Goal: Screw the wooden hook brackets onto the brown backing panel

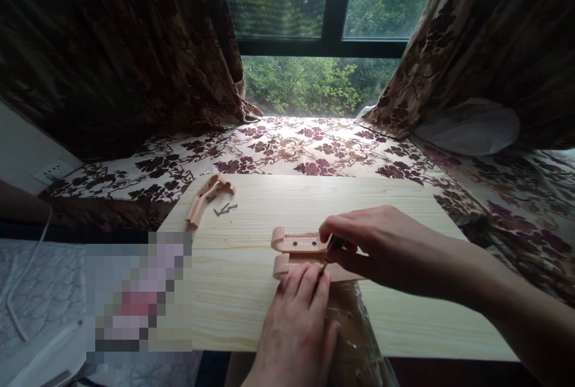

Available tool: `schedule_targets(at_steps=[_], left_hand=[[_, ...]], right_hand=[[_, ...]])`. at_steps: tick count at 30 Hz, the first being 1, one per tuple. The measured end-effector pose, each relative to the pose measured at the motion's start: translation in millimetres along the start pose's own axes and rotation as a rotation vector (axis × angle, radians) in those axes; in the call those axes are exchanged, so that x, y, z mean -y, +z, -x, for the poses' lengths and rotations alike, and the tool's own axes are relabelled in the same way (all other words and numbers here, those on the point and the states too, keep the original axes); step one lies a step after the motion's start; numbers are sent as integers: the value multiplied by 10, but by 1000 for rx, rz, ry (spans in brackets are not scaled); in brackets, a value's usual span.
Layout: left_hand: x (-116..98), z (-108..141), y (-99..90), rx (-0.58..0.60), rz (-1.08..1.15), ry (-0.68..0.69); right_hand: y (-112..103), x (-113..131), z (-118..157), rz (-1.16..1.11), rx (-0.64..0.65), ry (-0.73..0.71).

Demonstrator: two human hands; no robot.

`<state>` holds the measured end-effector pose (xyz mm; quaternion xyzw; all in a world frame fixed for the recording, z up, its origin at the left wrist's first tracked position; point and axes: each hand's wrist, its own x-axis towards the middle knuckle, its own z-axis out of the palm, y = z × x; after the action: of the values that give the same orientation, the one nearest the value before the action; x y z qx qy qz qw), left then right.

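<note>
Two light wooden pieces with rounded ends lie side by side on the pale wooden board (233,291). The farther wooden piece (284,244) shows two dark screw holes or screws. On the nearer wooden piece (281,265) rest the fingertips of my left hand (299,315), palm down with the fingers extended. My right hand (366,240) is closed around a dark-handled screwdriver (335,244), its thin shaft pointing down at the nearer piece beside my left fingers. A brown tape-covered piece (354,333) extends under and beside my left hand.
More wooden pieces (209,195) lie at the board's back left, with several loose screws (225,209) beside them. A blurred-out object (139,303) covers the left edge. Beyond the board are a floral cloth (287,141), curtains and a window.
</note>
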<state>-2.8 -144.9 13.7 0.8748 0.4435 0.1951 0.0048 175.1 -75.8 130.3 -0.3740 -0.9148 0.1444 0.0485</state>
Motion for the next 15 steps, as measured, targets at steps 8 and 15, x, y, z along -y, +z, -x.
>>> schedule_targets(at_steps=[8,15], left_hand=[[-10,18,-17,22,2,-1],[-37,-11,-45,48,20,-40]], right_hand=[[68,0,-17,41,-19,60],[-33,32,-27,78,0,-11]])
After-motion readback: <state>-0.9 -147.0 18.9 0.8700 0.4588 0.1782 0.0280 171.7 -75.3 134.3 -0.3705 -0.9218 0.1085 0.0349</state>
